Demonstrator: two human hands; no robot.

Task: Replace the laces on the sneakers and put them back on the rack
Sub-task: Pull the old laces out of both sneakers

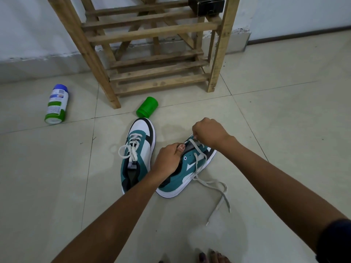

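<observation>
A white can (56, 104) with a blue cap and green bands is lying on its side on the tiled floor (266, 114), well left of the wooden rack (152, 33); what is in it cannot be told. A green jar (147, 110) is lying on its side just in front of the rack's front left leg, and its contents are not showing either. A black box (206, 5) is sitting on an upper shelf of the rack, at the right end; its inside cannot be seen. Two teal, white and black sneakers are lying on the floor in front of the rack. The left sneaker (137, 154) is standing upright with its toe pointing at the green jar, and its white lace is sitting tied in a bow. The right sneaker (187, 168) is lying just beside it, tilted onto its side. The left hand (169, 159) is gripping the right sneaker at its opening, fingers curled over the edge and thumb pressing on top. The right hand (208, 132) is hovering over the front eyelets with its fingers curled, pinching the lace (210, 184) near the toe. The lace is running down from that pinch across the sneaker's side, and its loose ends are trailing on the floor to the right, well apart from both hands.
</observation>
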